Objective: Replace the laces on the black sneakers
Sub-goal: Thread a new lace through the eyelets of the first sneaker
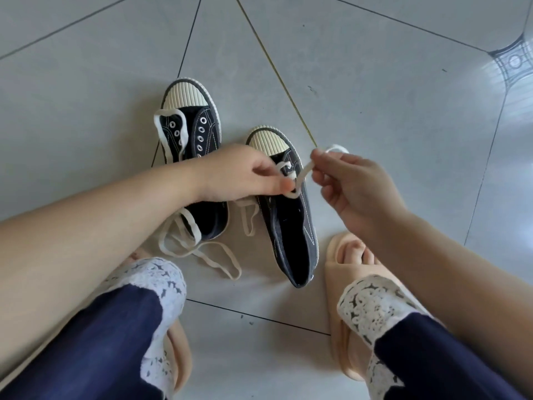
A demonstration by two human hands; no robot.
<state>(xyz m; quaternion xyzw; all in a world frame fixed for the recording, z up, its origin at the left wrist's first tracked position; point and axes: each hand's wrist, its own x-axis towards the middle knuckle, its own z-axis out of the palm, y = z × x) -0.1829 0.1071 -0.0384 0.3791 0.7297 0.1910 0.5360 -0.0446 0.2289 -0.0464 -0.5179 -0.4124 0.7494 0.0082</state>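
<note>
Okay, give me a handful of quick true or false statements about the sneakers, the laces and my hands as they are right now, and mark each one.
1. Both hands pinch the white lace over the right sneaker. True: left hand, right hand.
2. The left sneaker is fully laced. False: its eyelets show empty and a loose lace lies draped over it.
3. The sneakers stand on a tiled floor. True.
4. The sneakers have black toe caps. False: they are cream and ribbed.
5. The person is barefoot. False: beige slippers.
</note>
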